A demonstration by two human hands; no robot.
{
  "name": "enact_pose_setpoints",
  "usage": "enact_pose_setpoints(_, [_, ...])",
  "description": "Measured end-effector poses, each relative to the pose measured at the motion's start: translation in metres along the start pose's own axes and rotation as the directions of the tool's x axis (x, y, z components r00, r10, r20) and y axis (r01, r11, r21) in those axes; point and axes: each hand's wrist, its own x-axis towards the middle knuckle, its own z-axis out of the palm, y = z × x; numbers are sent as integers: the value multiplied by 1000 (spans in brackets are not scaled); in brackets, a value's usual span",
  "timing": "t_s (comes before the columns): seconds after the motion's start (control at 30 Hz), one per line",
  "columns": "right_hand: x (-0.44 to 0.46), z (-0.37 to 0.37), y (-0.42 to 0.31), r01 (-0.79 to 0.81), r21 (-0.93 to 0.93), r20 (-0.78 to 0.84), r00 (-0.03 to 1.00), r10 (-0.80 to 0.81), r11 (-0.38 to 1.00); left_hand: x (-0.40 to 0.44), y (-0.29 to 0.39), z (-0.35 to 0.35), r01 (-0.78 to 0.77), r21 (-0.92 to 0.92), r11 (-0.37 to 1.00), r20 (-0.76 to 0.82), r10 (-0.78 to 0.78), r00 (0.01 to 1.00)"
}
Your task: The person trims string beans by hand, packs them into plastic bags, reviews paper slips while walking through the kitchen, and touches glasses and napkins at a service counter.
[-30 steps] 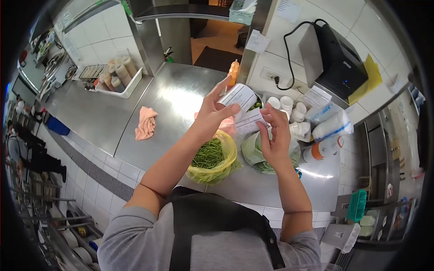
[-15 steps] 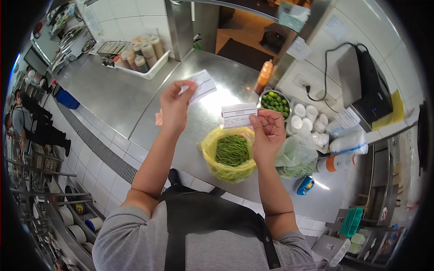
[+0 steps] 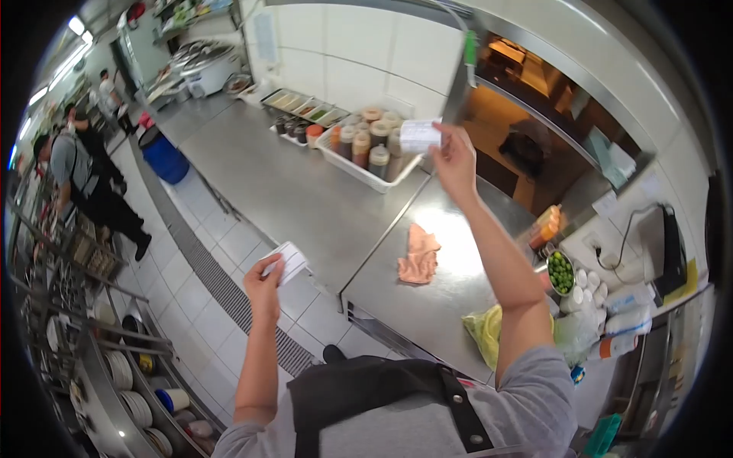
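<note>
My left hand (image 3: 263,291) is closed on a white paper slip (image 3: 289,264), held low above the floor beside the counter edge. Raised toward the back wall, my right hand (image 3: 456,164) pinches a second, printed paper slip (image 3: 419,136) between thumb and fingers. Behind that slip stands a white basket (image 3: 359,172) of sauce bottles, partly covered by it. An orange cloth (image 3: 419,257) lies crumpled on the steel counter (image 3: 359,233) below my right hand. My right forearm partly hides a yellow plastic bag (image 3: 482,336).
A bowl of green limes (image 3: 560,273), sauce bottles (image 3: 547,227) and white cups (image 3: 586,288) crowd the right side. Behind is a pass-through opening. At left are a blue barrel (image 3: 163,156), plate racks (image 3: 137,408) and people, one in a grey shirt (image 3: 72,164).
My view has turned left along the counter. Both hands still hold their slips; the right has risen toward the back wall, and the left has dropped and moved over the floor.
</note>
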Motion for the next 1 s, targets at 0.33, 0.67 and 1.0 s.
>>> enact_pose_setpoints(0.33, [281,83,95,182,-321,-440,841,-316,930,11,22,-252,-52,257,965,-495,178,851])
enact_pose_setpoints(0.67, [386,132,237,-69,-49,-803,596,2,996,126,41,-343,42,289,956,-590,144,795])
enact_pose_setpoints(1.0, [441,62,342,-360,-853,-506,397,-766,377,379,129,-345,-57,433,900,-511,297,806])
